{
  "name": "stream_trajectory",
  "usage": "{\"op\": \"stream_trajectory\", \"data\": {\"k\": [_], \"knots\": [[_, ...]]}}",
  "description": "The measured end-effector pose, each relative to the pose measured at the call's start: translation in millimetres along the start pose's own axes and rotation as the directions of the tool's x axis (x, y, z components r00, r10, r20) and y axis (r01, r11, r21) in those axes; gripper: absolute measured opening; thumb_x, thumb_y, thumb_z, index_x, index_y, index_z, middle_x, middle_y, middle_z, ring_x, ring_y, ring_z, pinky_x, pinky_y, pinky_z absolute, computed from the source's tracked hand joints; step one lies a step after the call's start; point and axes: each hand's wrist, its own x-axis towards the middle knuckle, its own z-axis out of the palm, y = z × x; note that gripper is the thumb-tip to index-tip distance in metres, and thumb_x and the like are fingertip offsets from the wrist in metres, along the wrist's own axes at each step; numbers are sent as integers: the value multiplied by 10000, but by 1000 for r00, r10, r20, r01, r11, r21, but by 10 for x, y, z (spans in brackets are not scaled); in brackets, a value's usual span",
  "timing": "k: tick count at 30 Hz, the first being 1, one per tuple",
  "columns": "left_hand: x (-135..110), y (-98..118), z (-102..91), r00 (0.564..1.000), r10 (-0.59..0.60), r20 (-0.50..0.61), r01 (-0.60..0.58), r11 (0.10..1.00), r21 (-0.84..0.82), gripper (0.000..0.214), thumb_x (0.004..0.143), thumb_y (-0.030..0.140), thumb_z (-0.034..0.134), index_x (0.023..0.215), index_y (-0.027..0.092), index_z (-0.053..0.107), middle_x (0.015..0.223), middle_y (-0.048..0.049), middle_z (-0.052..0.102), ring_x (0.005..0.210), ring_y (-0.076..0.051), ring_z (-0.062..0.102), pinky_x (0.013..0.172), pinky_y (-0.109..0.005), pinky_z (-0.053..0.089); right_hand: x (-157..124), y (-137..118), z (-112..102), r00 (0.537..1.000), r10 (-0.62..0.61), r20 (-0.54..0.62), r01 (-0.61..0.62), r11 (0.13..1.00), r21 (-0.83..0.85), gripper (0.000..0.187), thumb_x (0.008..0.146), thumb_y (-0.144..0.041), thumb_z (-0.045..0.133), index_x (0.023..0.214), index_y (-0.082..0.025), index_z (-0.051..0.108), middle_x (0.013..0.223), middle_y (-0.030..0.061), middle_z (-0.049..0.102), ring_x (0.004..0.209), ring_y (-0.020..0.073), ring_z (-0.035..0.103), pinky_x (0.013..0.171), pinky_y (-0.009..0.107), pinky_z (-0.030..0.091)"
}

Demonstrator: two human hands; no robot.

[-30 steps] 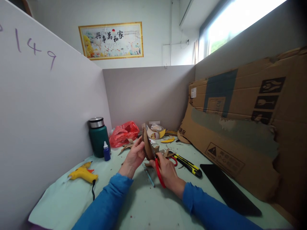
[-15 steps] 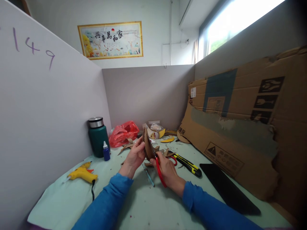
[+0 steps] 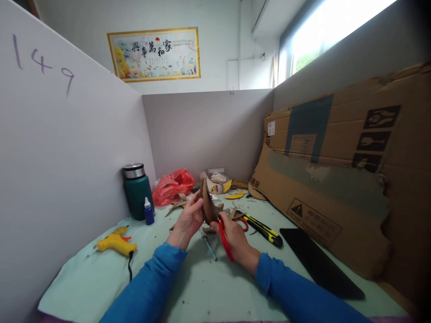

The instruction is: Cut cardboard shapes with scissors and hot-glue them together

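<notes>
Pale green cloth-covered table (image 3: 188,287); big printed brown cardboard sheet (image 3: 323,188) leans along its right edge. Flat black board (image 3: 319,264) lies in front of it, toward the near right corner. Dark green steel-lidded bottle (image 3: 135,197) stands toward the far left corner, crumpled red plastic bag (image 3: 173,186) just beside it. Left hand (image 3: 188,219) pinches a curved brown cardboard piece (image 3: 208,207), held up over the table's middle. Right hand (image 3: 235,235) grips red-handled scissors (image 3: 225,240), blades at the piece; blade opening can't be told. Yellow glue gun (image 3: 116,243) near left edge. Black-and-yellow utility knife (image 3: 264,230) right of right hand. Small blue white-tipped bottle (image 3: 148,214) before the green one.
</notes>
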Motion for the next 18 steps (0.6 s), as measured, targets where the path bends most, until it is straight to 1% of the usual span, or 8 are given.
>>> {"op": "stream_trajectory", "data": {"k": [4,13,18], "knots": [[2,-1,5,1000,0,7,0,1000,-7,340,733,134,678,1061,193,610,992,-18,694,862,-148,652,831,-276,486,0,0,-2,1000,0,-1,0,1000,11,237,928,-415,377,928,-203,482,744,33,639,683,189,614,542,228,311],[6,15,7,1000,6,20,-6,1000,5,383,741,113,660,1112,184,601,1018,-34,691,867,-152,654,827,-281,490,-42,-85,-54,1000,-16,6,15,998,61,228,924,-408,386,972,-203,471,744,28,630,680,190,606,563,238,337],[2,20,32,1000,24,9,-24,1000,4,383,737,113,662,1107,196,605,1014,-22,691,876,-146,652,853,-278,480,-51,-125,-70,1000,11,22,-13,996,90,225,928,-416,381,952,-210,470,745,22,632,669,184,607,556,236,330]]}}
